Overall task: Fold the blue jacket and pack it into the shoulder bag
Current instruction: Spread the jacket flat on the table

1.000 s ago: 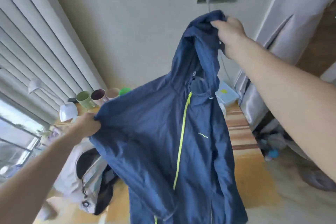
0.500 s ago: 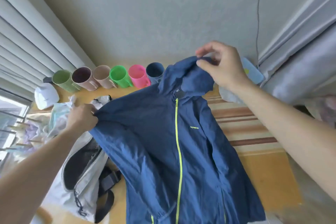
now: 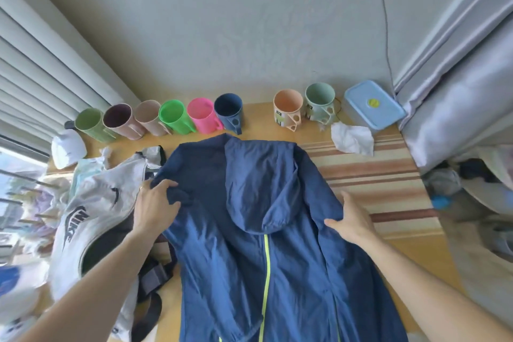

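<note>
Pinching the blue jacket [image 3: 266, 230] at its left shoulder with my left hand [image 3: 155, 208], I'm flattening its right shoulder under my spread right hand [image 3: 352, 219]; it's lying lengthwise, near to far, between them.

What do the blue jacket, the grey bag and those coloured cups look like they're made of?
The blue jacket looks like thin synthetic cloth, perhaps nylon: it lies in fine creases with a slight sheen. The shoulder bag seems a matte woven fabric, light grey with a printed logo, soft and slumped. The cups look like plastic, smooth and matte in solid colours; the paler ones might be a fibre-blend plastic.
</note>
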### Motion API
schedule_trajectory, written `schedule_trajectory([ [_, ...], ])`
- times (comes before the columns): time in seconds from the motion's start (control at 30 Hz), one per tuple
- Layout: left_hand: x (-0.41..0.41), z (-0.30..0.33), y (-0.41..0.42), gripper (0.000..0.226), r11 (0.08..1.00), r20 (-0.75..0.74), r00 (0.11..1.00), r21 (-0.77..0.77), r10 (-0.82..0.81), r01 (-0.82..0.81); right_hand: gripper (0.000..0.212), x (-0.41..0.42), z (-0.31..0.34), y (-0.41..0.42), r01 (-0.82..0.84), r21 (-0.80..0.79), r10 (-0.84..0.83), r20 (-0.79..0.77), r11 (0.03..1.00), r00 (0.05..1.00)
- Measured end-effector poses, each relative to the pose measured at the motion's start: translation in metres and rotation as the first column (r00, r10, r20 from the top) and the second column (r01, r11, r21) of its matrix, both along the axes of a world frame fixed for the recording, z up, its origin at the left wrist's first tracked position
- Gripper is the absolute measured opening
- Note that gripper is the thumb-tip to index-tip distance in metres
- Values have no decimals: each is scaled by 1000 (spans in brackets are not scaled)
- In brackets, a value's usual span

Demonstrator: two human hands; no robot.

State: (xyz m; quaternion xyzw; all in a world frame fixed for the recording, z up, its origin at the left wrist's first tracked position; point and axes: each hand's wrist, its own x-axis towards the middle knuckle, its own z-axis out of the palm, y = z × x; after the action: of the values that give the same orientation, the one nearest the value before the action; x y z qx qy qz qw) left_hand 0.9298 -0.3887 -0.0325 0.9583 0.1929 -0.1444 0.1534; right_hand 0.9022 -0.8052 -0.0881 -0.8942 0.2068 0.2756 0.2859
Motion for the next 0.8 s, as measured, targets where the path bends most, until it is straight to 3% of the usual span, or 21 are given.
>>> schedule_trajectory([
  [0.1,4,1,10,60,993,43,996,85,-80,76,7,25,-3,-26,22,-6,-21,165,1000,986],
  [0.2,6,5,26,64,965,111,975,204,-191,166,19,61,16,-63,84,-73,-60,284,994,957],
  [0.27,12,7,28,70,969,125,975,187,-185,160,6,83,23,-84,85,-124,-42,311,989,949],
  [0.4,35,7,18,70,972,134,973,170,-187,163,15,121,30,-112,136,-216,-45,380,967,924],
  [0.53,49,-6,13,75,952,70,966,200,-248,230,22,141,24,-124,180,-176,-92,420,968,903],
  [0.6,41,-10,2,78,958,42,978,214,-204,191,36,129,20,-118,174,-131,-107,408,976,906],
  [0.67,19,-12,-15,69,960,153,964,216,-216,180,45,98,15,-111,136,-158,-52,447,978,893],
  [0.73,-17,-16,-36,52,931,311,885,229,-347,284,47,52,8,-102,115,-193,1,517,974,856],
  [0.8,-65,-28,-56,39,859,361,779,214,-512,466,41,-7,2,-90,87,-154,16,570,984,821],
])
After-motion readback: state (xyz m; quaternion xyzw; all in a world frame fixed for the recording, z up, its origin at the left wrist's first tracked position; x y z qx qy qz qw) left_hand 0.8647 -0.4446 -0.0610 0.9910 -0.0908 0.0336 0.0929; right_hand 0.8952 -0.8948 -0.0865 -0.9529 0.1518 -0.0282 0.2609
